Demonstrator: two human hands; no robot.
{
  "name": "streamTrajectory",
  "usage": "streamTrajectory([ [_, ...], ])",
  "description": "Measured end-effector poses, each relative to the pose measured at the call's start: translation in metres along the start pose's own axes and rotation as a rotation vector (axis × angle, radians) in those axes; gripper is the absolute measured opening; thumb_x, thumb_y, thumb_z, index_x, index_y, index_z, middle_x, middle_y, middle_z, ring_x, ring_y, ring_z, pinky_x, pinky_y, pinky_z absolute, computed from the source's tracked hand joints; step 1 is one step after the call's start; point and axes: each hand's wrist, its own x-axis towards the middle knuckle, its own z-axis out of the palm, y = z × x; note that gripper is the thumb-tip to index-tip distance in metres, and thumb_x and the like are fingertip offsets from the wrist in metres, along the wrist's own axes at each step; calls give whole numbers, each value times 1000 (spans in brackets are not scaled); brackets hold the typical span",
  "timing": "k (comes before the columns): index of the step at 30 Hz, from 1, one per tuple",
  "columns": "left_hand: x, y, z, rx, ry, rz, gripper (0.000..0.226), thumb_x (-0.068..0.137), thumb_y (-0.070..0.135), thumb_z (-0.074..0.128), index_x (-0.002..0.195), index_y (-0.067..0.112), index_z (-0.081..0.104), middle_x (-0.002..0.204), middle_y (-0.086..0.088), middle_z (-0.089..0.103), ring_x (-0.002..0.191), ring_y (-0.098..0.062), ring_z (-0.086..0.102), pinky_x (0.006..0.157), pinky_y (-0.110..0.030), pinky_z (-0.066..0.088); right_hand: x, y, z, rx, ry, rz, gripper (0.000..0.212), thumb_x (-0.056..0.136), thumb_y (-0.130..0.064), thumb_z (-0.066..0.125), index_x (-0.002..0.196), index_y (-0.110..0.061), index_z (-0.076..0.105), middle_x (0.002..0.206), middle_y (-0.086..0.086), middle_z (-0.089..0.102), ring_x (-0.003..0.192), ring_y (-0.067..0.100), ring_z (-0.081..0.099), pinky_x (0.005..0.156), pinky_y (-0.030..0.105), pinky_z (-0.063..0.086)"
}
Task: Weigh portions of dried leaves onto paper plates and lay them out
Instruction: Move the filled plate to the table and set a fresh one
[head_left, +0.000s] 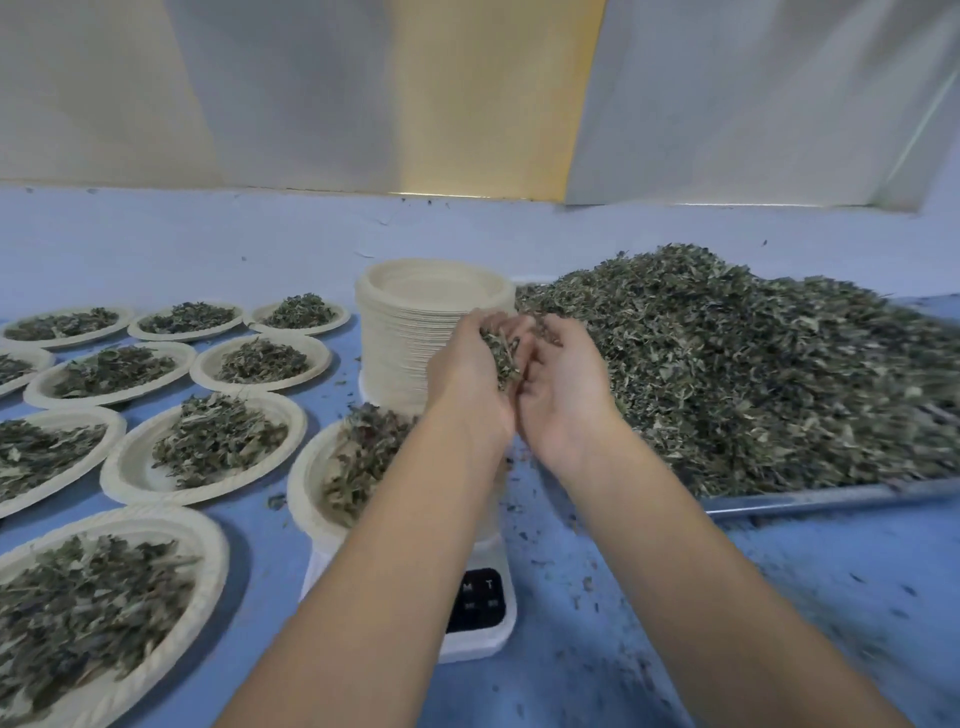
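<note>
My left hand (470, 371) and my right hand (563, 384) are cupped together, palms facing each other, holding a clump of dried leaves (503, 353) between them. They hover above a paper plate (311, 488) with leaves in it that sits on a white digital scale (478, 608). My left forearm hides most of that plate and the scale's display. A big heap of dried leaves (753, 364) lies on a metal tray (831, 496) just right of my hands.
A tall stack of empty paper plates (431, 312) stands behind my hands. Several filled paper plates (208, 447) lie in rows on the blue table to the left. Leaf crumbs are scattered on the table (779, 597) at the front right. A wall runs along the back.
</note>
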Motion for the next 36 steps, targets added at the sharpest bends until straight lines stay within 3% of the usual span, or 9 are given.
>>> streamTrajectory([
  [3, 3, -36, 18, 63, -32, -62, 25, 97, 14, 47, 73, 10, 50, 63, -6, 54, 48, -13, 50, 44, -19, 43, 4, -18, -27, 58, 96, -8, 30, 99, -24, 35, 78, -11, 53, 58, 0, 49, 38, 6, 52, 39, 12, 40],
  [6, 6, -66, 28, 236, -35, -95, 10, 88, 15, 65, 88, 11, 56, 70, -4, 56, 56, -13, 53, 58, -23, 47, 9, -33, -52, 31, 216, -1, 27, 98, -27, 36, 90, -10, 55, 73, 4, 54, 60, 17, 55, 53, 23, 45],
  [9, 8, -80, 32, 449, -103, -147, 34, 79, 33, 75, 103, 14, 60, 97, 0, 62, 88, -16, 60, 82, -30, 49, 13, -43, -71, 8, 384, -14, 23, 95, -27, 41, 89, -8, 53, 77, 8, 55, 67, 23, 54, 60, 30, 45],
  [12, 7, -84, 33, 627, -203, -140, 56, 83, 52, 62, 128, 20, 52, 132, 5, 50, 123, -14, 45, 102, -32, 28, 14, -52, -80, -111, 530, -94, 22, 94, -21, 43, 94, -5, 59, 105, 1, 64, 96, 32, 61, 73, 34, 46],
  [13, 8, -84, 33, 619, -216, -122, 56, 87, 51, 56, 133, 19, 50, 137, 3, 48, 130, -15, 40, 106, -33, 23, 15, -53, -83, -155, 555, -130, 21, 93, -18, 43, 94, -6, 60, 109, -3, 63, 87, 25, 59, 74, 32, 44],
  [17, 10, -82, 27, 503, -263, -87, 44, 95, 38, 46, 128, 11, 55, 131, -2, 56, 130, -15, 44, 104, -24, 25, 20, -55, -88, -238, 574, -169, 28, 94, -13, 43, 111, -4, 63, 128, 8, 60, 111, 18, 55, 104, 35, 30],
  [20, 8, -78, 22, 518, -327, -108, 40, 99, 34, 38, 129, 13, 54, 142, -4, 47, 136, -16, 37, 113, -32, 23, 20, -50, -85, -189, 485, -224, 30, 97, -5, 38, 112, -8, 65, 122, 7, 64, 107, 13, 52, 94, 24, 26],
  [28, 1, -57, 13, 428, -353, -6, 30, 101, 16, 37, 119, 8, 59, 129, -9, 59, 123, -16, 53, 101, -27, 43, 14, -37, -63, 5, 308, -323, 45, 91, 19, 26, 124, 6, 54, 101, 11, 60, 84, 9, 60, 87, 21, 50],
  [36, -16, -5, -17, 498, -307, 153, 25, 100, 11, 39, 110, 7, 61, 122, -8, 62, 118, -15, 56, 97, -24, 46, 4, -4, -26, -35, 164, -277, 44, 85, 22, 27, 105, 1, 61, 90, 9, 65, 78, 7, 64, 85, 20, 53],
])
